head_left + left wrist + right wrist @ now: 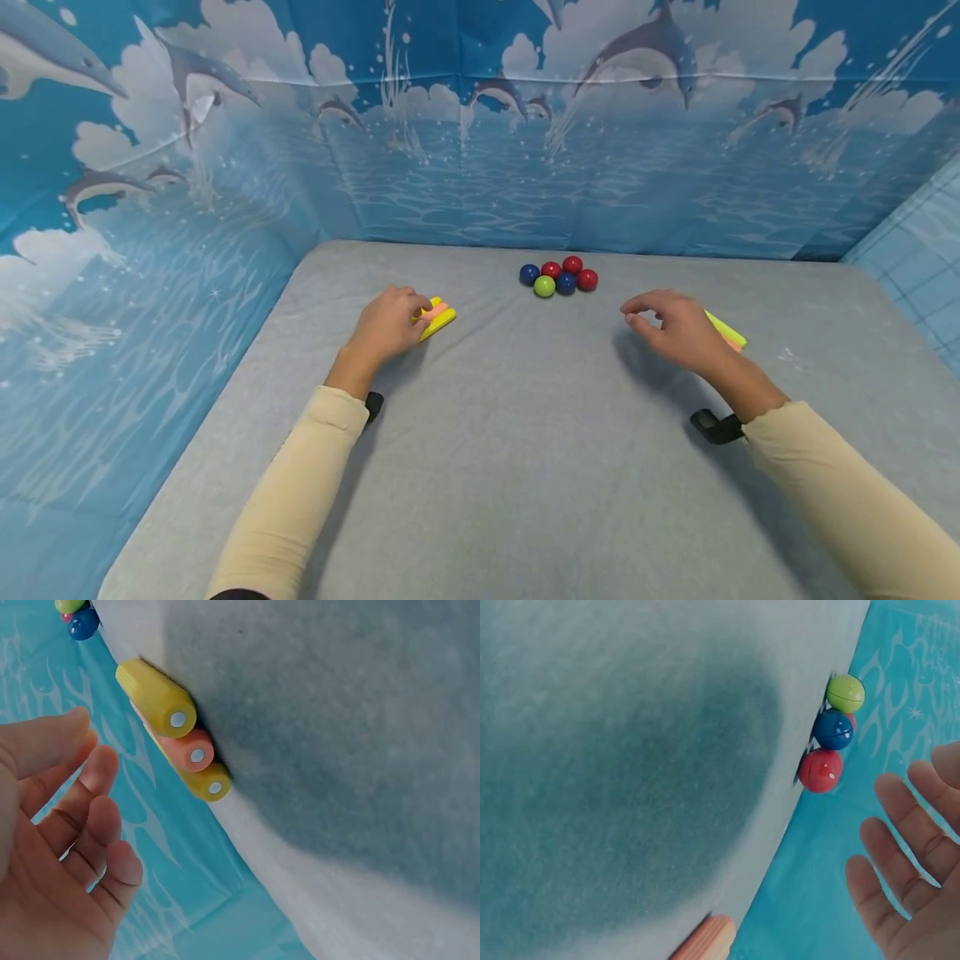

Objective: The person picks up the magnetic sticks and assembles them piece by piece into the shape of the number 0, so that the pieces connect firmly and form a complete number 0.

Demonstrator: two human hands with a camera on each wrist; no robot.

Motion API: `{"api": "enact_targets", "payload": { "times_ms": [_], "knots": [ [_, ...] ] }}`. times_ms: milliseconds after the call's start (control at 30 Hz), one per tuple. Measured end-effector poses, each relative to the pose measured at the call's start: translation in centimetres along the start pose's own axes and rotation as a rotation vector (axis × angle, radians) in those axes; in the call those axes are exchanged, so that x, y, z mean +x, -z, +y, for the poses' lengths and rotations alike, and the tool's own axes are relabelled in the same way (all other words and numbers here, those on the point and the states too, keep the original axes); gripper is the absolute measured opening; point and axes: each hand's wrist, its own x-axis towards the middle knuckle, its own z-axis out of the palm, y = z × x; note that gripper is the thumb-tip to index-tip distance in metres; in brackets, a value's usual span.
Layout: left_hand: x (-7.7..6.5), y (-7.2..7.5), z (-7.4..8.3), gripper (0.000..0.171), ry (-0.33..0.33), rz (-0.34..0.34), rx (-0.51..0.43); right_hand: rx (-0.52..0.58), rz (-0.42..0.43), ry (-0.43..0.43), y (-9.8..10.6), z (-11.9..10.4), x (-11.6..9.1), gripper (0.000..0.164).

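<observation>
My left hand point(390, 321) hovers at the left of the table, fingers loosely bent and holding nothing. Beside and partly under it in the head view lie short rounded sticks, yellow and orange. The left wrist view shows them side by side: a yellow stick point(161, 701), an orange stick point(193, 750) and another yellow stick point(210, 784), each with a white dot on its end. My right hand point(675, 329) is raised over the right side with nothing in its fingers. Behind it, partly hidden, lies a yellow-green stick point(724, 328) with an orange stick point(707, 939) next to it.
Several shiny balls sit in a cluster near the back edge, among them a green ball point(544, 287), a blue ball point(529, 274) and a red ball point(587, 279). A grey cloth covers the table point(510, 450). Behind it hangs a blue dolphin-print curtain point(480, 183).
</observation>
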Motion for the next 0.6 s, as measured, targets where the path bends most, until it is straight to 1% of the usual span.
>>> {"api": "enact_targets", "payload": {
  "times_ms": [167,300,367,467,600],
  "knots": [
    [0.3,-0.4,0.2,0.025,0.029,-0.043,-0.022,-0.058,-0.033,-0.018,-0.3,0.2,0.2,0.025],
    [0.3,-0.9,0.2,0.025,0.036,-0.074,-0.015,-0.114,-0.062,-0.002,-0.7,0.3,0.5,0.025],
    [0.4,-1.2,0.1,0.024,0.027,-0.081,0.008,-0.129,-0.084,0.014,-0.7,0.3,0.6,0.025],
    [0.6,-1.4,0.0,0.02,-0.003,-0.085,0.051,-0.135,-0.118,0.032,-0.6,0.1,0.9,0.025],
    [0.9,-1.4,0.0,0.017,-0.036,-0.101,0.113,-0.146,-0.159,0.055,-0.3,-0.1,1.3,0.025]
  ]
}}
